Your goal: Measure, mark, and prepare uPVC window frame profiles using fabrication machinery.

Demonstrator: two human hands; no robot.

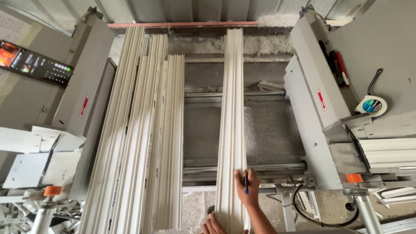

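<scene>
- My left hand [213, 225] sits at the bottom edge of view, fingers spread flat against the near end of the single white profile [232, 108]; it grips nothing, only steadies
- My right hand [248, 190] is closed around a blue pen [246, 184], tip down on the right side of that same profile
- The profile lies lengthwise away from me, bridging the gap between the two grey machine heads, resting across the near steel rails [242, 167] and the far rails [225, 94]
- Judged from its ribbed, hollow-looking section: light for its length, stiff across but likely to sag or whip if lifted by one end; smooth face, probably slippery under dust; edges thin and could chip
- Best hold looks like both long edges, hands well apart, not the ribbed top
- To my left, a stack of white profiles [143, 143] lies parallel, with a clear strip of grey bed between stack and single piece
- To my right, open bed up to the right machine head [318, 108]; a black hose [303, 208] loops near my right wrist
- Left machine head [84, 95] stands beyond the stack, a control panel [34, 63] further left
- Far right, a tape measure [372, 105] and markers [336, 67] rest on the housing
- Far end of the profile stops near a red bar [182, 24] by the wall
</scene>
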